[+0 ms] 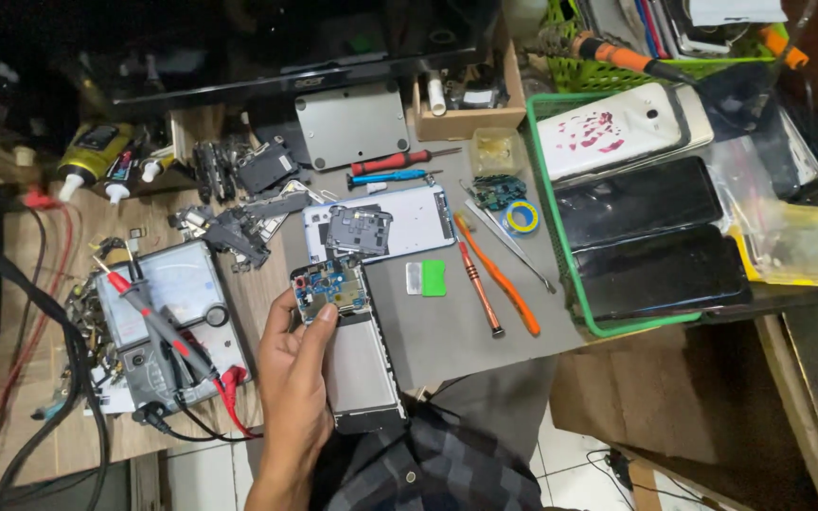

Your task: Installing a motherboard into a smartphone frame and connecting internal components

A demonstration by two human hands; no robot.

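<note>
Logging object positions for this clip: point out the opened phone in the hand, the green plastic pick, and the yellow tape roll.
Opened black phone with exposed board [357, 355], head view, bare metal midframe.
Green plastic pick [435, 278], head view, centre.
Yellow tape roll [522, 218], head view, ring's edge.

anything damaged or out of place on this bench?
Yes. The phone held in the left hand is opened up, back cover off, blue circuit board exposed. A white back cover lies apart on the grey mat. The white phone in the green basket shows red blotches.

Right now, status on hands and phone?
Left hand holds opened phone, fingertips at its circuit board. Right hand out of view. Multimeter beside left hand.
</note>
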